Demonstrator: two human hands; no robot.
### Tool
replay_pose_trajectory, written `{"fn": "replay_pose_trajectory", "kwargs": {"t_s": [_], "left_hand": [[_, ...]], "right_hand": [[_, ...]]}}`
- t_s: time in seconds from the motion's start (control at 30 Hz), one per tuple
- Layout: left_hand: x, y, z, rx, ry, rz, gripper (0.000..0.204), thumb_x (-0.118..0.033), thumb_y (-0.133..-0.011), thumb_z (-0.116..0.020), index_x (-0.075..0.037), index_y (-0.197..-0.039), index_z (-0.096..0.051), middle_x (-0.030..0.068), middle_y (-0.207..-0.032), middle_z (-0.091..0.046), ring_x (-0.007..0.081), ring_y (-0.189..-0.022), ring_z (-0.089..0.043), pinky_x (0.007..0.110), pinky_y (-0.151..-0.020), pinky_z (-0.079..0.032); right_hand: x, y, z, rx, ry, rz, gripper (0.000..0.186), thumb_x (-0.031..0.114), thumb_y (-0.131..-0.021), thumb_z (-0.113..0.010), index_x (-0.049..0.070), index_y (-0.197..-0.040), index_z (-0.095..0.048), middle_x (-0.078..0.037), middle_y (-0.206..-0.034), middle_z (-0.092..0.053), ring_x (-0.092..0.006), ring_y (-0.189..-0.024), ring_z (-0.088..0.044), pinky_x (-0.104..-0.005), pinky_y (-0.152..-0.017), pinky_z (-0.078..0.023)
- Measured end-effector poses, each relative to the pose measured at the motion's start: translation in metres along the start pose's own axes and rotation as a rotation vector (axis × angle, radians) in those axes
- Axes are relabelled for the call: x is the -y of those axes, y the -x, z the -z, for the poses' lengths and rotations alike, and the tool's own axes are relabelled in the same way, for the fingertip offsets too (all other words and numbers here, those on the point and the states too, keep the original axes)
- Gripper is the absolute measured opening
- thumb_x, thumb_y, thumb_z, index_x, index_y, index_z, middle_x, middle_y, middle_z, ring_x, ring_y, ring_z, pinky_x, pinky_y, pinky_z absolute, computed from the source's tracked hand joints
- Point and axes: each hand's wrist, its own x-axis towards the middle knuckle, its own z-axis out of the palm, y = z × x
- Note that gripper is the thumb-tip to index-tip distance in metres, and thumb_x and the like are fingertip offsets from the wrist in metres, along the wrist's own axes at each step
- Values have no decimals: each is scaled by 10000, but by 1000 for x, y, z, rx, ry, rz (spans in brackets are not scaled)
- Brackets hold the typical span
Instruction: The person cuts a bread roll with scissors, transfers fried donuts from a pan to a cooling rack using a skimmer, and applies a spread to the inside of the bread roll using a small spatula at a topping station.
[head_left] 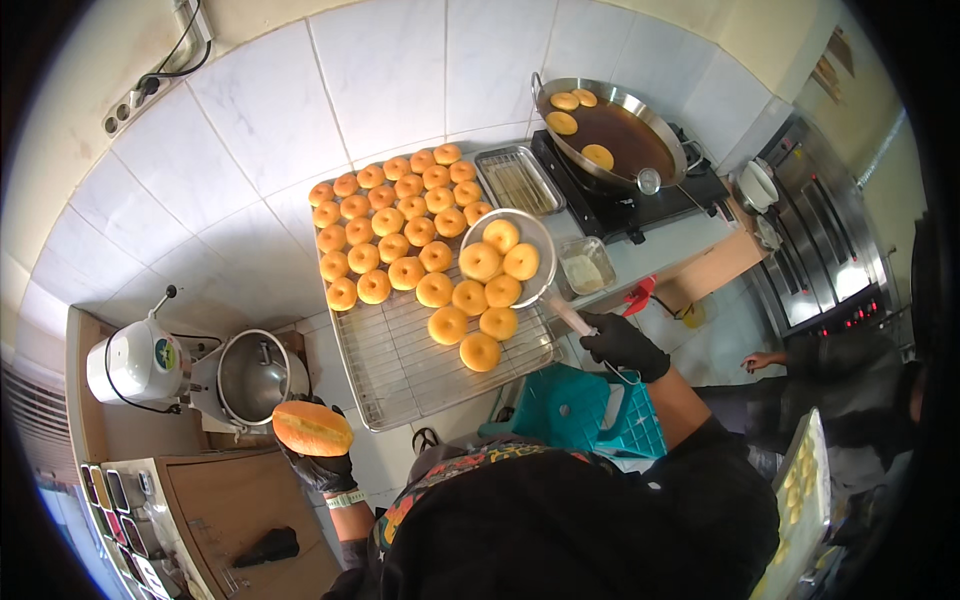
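Note:
My right hand (627, 346), in a black glove, grips the handle of a round mesh strainer (540, 236). A few golden ring doughnuts (521, 261) lie in the strainer, which is over the right side of a wire cooling rack (385, 365) set on a tray. Rows of browned doughnuts (387, 222) cover the rack's far part, and paler ones (480, 351) lie just below the strainer. At the lower left, my gloved left hand (322, 470) holds up a browned doughnut (313, 428), seen edge-on with a pale band round its side. Its fingers are partly hidden.
A wide pan of oil (625, 140) with several doughnuts floating sits on a black stove (580, 185). Nearby are a metal tray (520, 180) and a small container (587, 266). A teal crate (560, 405) stands below; a mixer bowl (255, 378) is left. Another person's hand (763, 361) appears right.

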Motion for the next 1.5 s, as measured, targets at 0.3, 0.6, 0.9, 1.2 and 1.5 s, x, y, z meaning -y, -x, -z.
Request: {"fn": "replay_pose_trajectory", "kwargs": {"t_s": [0.3,0.6,0.9,1.2,1.5], "left_hand": [[2,-6,-4,-53,80,30,467,-440,-889,-395,-134,-1242,-408,73,-1238,-457,280,-1122,-436,473,-939,-345],[1,-2,8,-18,-93,-46,471,-421,-893,-398,-119,-1254,-396,86,-1251,-449,280,-1137,-428,474,-950,-335],[-11,2,44,101,63,29,501,-380,-873,-460,-63,-1255,-393,110,-1263,-443,270,-1139,-427,432,-972,-330],[-13,8,36,107,79,-55,486,-376,-874,-457,-56,-1237,-414,109,-1246,-460,269,-1133,-433,426,-970,-331],[-6,13,18,67,100,-31,494,-383,-895,-413,-64,-1269,-375,99,-1287,-424,255,-1153,-420,399,-966,-351]], "right_hand": [[-12,-22,-29,-277,531,284,557,135,-753,-503,27,-1281,-364,-205,-628,-580,-308,-535,-581,-411,-501,-459],[24,-39,33,-531,704,227,574,123,-785,-480,38,-1320,-287,-214,-649,-574,-373,-589,-569,-463,-533,-450],[-24,-127,214,-978,846,344,267,56,-747,-484,-62,-983,-523,-269,-776,-585,-411,-690,-583,-456,-631,-472],[0,-160,284,-451,113,-23,211,89,-763,-520,-37,-931,-541,-194,-722,-580,-315,-620,-565,-377,-548,-444],[7,-197,258,-215,-776,56,167,122,-779,-556,-12,-878,-559,-118,-667,-575,-219,-550,-547,-299,-466,-415]]}}
